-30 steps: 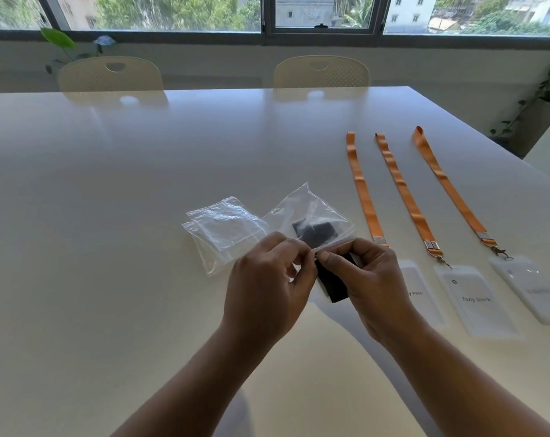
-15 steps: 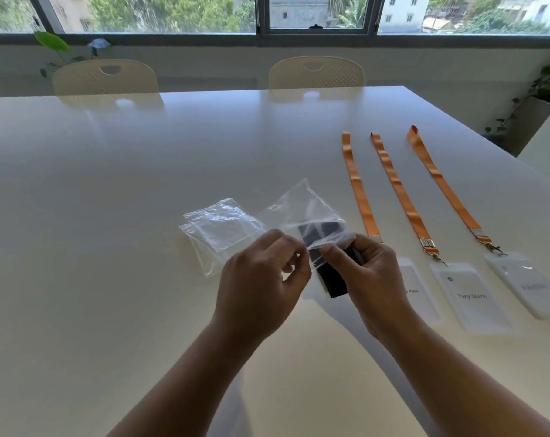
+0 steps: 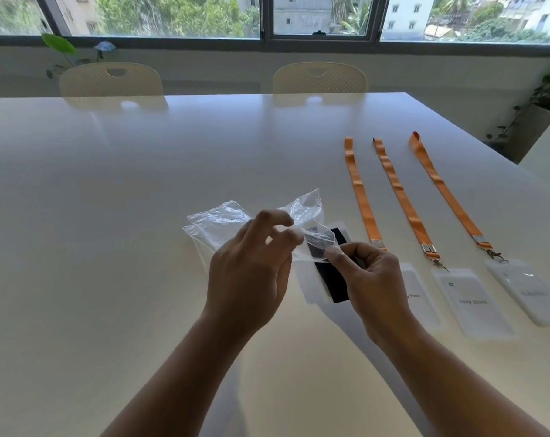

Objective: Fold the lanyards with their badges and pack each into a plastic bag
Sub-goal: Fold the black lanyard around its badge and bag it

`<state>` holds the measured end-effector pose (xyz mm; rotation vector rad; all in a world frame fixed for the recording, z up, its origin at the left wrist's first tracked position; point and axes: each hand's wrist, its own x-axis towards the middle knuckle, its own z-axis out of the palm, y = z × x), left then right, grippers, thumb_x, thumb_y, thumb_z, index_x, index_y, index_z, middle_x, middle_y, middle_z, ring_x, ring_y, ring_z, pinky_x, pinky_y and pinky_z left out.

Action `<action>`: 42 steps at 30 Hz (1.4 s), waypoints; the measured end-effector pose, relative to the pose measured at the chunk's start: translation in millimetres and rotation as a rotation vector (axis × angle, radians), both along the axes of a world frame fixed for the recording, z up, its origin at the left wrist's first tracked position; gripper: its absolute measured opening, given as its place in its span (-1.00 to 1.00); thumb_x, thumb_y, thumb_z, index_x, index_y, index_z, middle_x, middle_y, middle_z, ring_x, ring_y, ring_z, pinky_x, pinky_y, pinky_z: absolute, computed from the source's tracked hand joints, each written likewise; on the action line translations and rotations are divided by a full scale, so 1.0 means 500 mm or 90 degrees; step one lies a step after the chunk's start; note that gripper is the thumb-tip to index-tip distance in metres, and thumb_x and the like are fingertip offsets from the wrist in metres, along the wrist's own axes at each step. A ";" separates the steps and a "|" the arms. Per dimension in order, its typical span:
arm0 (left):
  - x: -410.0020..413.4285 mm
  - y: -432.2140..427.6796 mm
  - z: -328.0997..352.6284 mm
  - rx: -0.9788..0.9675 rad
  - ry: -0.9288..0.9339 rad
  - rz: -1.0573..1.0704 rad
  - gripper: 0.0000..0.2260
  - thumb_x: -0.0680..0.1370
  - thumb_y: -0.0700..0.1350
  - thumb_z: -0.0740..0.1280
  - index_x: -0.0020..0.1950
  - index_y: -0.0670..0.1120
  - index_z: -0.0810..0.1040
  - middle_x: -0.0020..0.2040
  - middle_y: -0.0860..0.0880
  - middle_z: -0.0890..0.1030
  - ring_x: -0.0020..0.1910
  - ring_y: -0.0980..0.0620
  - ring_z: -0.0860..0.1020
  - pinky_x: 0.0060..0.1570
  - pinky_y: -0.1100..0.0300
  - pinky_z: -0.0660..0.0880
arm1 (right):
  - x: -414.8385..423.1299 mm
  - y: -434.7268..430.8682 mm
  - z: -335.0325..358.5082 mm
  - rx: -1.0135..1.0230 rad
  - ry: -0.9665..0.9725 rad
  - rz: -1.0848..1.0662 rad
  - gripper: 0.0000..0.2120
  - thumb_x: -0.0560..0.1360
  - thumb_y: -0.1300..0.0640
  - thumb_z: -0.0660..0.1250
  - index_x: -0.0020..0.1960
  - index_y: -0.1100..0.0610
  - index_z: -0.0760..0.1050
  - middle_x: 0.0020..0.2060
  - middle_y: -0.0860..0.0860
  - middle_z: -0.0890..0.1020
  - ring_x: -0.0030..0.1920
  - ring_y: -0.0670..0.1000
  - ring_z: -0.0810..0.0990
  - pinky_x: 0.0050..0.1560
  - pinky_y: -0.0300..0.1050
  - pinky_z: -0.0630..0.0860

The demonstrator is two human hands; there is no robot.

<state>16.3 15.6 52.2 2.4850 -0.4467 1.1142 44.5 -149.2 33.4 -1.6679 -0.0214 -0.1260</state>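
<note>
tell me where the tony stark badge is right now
In the head view, the Tony Stark badge lies flat on the table's right side, the middle of three badges, just right of the right hand.

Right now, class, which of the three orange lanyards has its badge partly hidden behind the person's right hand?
The leftmost orange lanyard: its badge sits partly behind the right hand. The other two badges lie in full view.

Two bare forearms reach up from the lower frame; left hand (image 3: 248, 272) fingers spread loosely, right hand (image 3: 370, 279) pinching at centre.
</note>
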 end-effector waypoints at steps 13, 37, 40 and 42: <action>0.009 0.020 0.006 -0.100 0.055 -0.040 -0.51 0.41 0.18 0.49 0.19 -0.11 0.61 0.13 0.03 0.62 0.09 0.07 0.60 0.06 0.09 0.54 | -0.012 0.001 0.008 0.141 0.056 0.097 -0.79 0.58 0.16 0.23 0.08 0.08 0.63 -0.13 -0.08 0.71 -0.03 -0.03 0.67 -0.18 -0.22 0.61; 0.007 0.040 0.030 -0.341 0.155 -0.155 -0.72 0.34 0.04 0.58 -0.01 0.02 0.64 -0.06 0.15 0.63 -0.15 0.10 0.62 -0.08 0.15 0.55 | 0.002 -0.040 0.121 0.170 -0.105 0.149 -0.74 0.29 0.16 0.42 -0.02 0.15 0.63 -0.15 0.07 0.73 -0.12 0.04 0.70 -0.16 -0.18 0.61; 0.005 0.036 0.029 -0.340 0.183 -0.181 -0.73 0.36 0.02 0.57 -0.01 0.02 0.64 -0.07 0.14 0.64 -0.14 0.07 0.62 -0.07 0.09 0.56 | 0.014 -0.043 0.160 0.134 -0.210 0.149 -0.64 0.21 -0.06 0.56 -0.06 0.08 0.66 -0.14 0.04 0.73 -0.05 0.12 0.68 -0.01 0.03 0.61; 0.005 0.034 0.027 -0.342 0.194 -0.191 -0.75 0.37 -0.01 0.56 0.01 0.02 0.65 -0.07 0.12 0.65 -0.13 0.06 0.63 -0.06 0.06 0.57 | 0.019 -0.043 0.187 0.118 -0.266 0.166 -0.67 0.25 -0.01 0.58 -0.04 0.05 0.64 -0.12 0.02 0.71 -0.02 0.15 0.65 0.02 0.15 0.58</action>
